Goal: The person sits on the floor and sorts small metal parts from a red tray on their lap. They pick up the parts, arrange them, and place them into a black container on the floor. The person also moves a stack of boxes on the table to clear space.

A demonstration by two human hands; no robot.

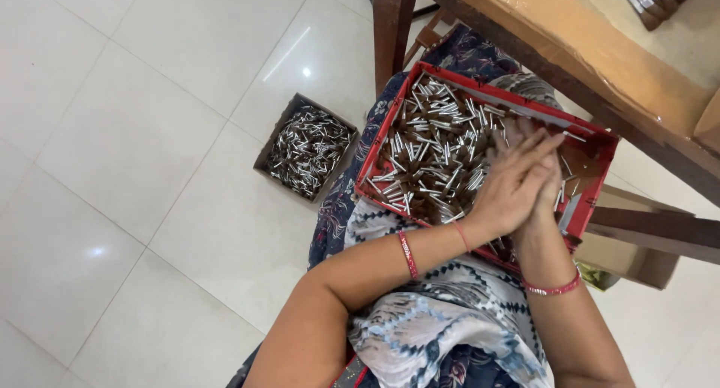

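While the red tray (600, 142) rests on our lap, both our hands sit over its right half, pressed palm to palm. Our left hand (514, 181) lies on top with fingers stretched flat, covering most of our right hand (550, 184) beneath; we cannot tell whether anything is caught between them. Short silver tubes (431, 144) fill the tray. On the white floor (135, 133) to the left stands a small cardboard box (309, 151) of similar tubes, beside the wooden table (592, 58).

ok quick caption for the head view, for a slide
Both hands pressed together over a red tray of small metal tubes on the lap.
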